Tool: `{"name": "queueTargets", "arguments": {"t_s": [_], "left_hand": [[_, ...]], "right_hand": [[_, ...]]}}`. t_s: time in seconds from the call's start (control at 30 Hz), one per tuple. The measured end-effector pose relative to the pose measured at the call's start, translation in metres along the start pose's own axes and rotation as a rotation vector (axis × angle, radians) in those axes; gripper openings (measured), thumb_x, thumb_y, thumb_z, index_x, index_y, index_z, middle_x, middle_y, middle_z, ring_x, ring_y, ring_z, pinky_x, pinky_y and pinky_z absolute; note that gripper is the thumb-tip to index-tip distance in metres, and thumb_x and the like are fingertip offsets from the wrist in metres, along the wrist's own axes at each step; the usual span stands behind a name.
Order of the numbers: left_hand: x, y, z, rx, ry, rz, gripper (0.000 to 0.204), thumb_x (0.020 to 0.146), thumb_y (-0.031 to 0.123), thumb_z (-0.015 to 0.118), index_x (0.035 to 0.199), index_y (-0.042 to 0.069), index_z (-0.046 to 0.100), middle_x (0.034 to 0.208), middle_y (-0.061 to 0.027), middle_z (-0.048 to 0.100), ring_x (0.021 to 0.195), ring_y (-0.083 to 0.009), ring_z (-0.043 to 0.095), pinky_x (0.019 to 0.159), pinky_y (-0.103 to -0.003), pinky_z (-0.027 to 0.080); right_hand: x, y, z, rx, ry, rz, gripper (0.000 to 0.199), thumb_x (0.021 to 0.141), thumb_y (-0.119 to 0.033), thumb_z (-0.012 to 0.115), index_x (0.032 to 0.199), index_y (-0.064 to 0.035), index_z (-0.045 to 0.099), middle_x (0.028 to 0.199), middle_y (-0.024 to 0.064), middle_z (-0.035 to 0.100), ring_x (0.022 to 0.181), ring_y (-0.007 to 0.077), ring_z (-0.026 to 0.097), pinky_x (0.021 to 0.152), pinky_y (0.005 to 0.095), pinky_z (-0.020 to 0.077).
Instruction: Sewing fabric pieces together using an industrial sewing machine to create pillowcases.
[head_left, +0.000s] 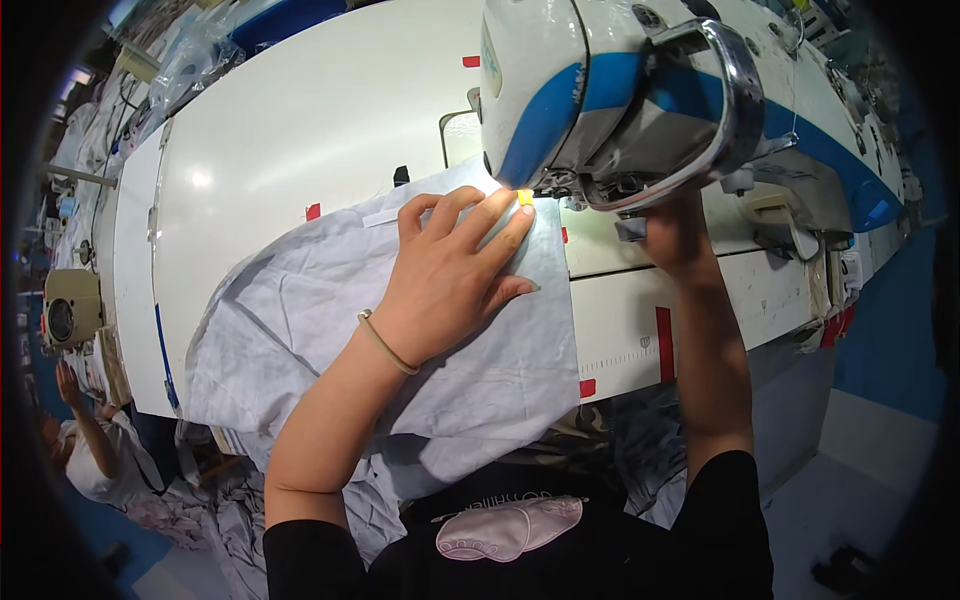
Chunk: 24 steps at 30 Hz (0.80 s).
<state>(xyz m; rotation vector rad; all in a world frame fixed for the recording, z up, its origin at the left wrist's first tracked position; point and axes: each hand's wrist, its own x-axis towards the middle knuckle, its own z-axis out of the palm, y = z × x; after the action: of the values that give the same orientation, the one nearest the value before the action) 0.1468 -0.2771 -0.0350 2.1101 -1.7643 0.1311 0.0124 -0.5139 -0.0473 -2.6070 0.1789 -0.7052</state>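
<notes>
A pale grey-white cloth [300, 290] lies over the table of a white and blue sewing machine [610, 85]. My left hand [440, 260] rests flat on the cloth with its fingers spread. Its fingertips are close to the lit needle area, beside a small yellow tab [525, 197]. A narrow white strip [380, 218] lies on the cloth by the knuckles. My right hand [675, 235] reaches up under the machine head, next to a small grey metal block [631, 230]. The machine hides its fingers, so I cannot see whether it grips anything.
The white machine table [330, 110] carries red tape marks [665, 343] and a printed ruler scale at its front edge. More cloth [240, 530] hangs below on the left. Beyond the table's left end another person's arm [90, 425] shows. A plastic bag [190, 75] lies at the far left.
</notes>
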Motion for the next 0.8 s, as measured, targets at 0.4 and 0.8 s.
{"name": "queueTargets", "arguments": {"t_s": [0.4,0.8], "left_hand": [[-0.003,0.001,-0.005,-0.052,0.002,0.035,0.062,0.075,0.041,0.077,0.128,0.014,0.061,0.135,-0.0049,0.055,0.118,-0.0248,0.051,0.102,-0.048,0.03],[-0.045,0.013,-0.04,-0.335,0.158,-0.164,0.043,0.083,0.013,0.074,0.124,0.007,0.065,0.136,-0.0159,0.056,0.116,-0.0324,0.056,0.097,-0.043,0.043]], "right_hand": [[-0.001,0.004,0.005,0.012,0.09,-0.031,0.018,0.079,-0.016,0.075,0.088,-0.0031,0.067,0.07,0.0164,0.066,0.063,0.0363,0.066,0.056,0.0426,0.0498],[-0.05,-0.044,-0.01,0.473,0.405,0.277,0.018,0.091,0.011,0.056,0.105,0.0052,0.064,0.106,0.0114,0.061,0.089,0.0153,0.059,0.083,0.0272,0.0488]]}}
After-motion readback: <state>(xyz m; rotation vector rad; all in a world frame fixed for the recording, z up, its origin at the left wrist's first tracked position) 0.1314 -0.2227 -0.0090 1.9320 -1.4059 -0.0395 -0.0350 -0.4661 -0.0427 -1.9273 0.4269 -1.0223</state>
